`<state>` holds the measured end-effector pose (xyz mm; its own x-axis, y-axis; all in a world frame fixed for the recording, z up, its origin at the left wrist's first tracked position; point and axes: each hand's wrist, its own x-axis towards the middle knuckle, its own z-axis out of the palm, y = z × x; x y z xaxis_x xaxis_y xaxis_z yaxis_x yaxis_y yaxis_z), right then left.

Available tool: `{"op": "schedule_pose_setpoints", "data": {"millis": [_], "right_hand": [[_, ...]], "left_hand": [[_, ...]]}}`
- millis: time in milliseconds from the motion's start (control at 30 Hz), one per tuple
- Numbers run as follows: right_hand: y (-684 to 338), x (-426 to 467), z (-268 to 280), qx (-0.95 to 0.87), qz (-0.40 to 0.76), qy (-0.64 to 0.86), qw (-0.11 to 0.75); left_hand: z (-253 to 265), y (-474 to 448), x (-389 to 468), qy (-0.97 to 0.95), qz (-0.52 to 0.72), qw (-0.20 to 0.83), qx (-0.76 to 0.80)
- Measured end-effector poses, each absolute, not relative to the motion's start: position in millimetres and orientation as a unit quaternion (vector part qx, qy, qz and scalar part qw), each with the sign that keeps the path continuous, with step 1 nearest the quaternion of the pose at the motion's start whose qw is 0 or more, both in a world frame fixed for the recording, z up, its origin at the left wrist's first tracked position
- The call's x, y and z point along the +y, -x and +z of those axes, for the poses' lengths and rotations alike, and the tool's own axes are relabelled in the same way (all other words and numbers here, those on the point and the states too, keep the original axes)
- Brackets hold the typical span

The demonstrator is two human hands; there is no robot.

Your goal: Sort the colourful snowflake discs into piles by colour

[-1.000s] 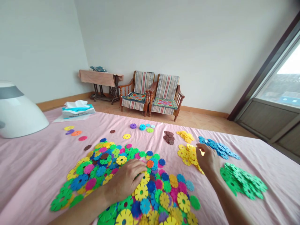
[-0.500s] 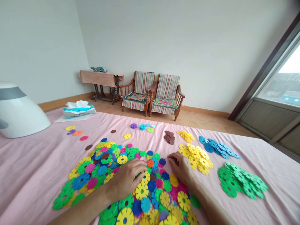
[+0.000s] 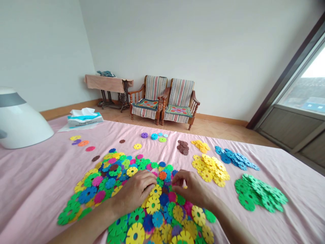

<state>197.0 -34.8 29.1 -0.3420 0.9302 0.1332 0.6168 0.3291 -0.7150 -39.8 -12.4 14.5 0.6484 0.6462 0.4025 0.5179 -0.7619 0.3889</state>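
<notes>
Over mixed disc pile (image 3: pixel 142 200) on pink table (image 3: pixel 38 183) | right hand (image 3: pixel 194 189) back from yellow stack (image 3: pixel 210 168), fingers pinched, contents unclear | left hand (image 3: pixel 134 191) flat, empty, unmoved | another pick starting.

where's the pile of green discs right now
In the head view the green pile lies on the pink sheet at the far right, just right of the yellow pile and nearer than the blue pile.

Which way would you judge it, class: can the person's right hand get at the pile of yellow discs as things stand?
Probably yes. The right hand rests on the mixed heap, and only bare pink cloth lies between it and the yellow discs.
</notes>
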Motion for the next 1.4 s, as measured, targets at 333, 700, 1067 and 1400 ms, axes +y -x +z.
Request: {"op": "schedule_pose_setpoints", "data": {"millis": [333,700,1067,1400], "right_hand": [[-185.9,-47.6,38.4,-0.808,0.269,0.486,0.196],[-192.0,-45.9,37.5,-0.766,0.389,0.475,0.187],[-198.9,-43.8,43.8,-0.778,0.411,0.445,0.166],[-213.3,-27.8,23.2,-0.79,0.213,0.502,0.281]], "left_hand": [[13.8,40.4,-12.3,-0.901,0.254,0.13,0.326],[12.6,40.4,-9.5,-0.892,0.269,0.144,0.334],[23.7,4.9,34.7,-0.903,0.211,0.081,0.366],[19.8,-2.2,4.2,-0.93,0.159,0.07,0.323]]}}
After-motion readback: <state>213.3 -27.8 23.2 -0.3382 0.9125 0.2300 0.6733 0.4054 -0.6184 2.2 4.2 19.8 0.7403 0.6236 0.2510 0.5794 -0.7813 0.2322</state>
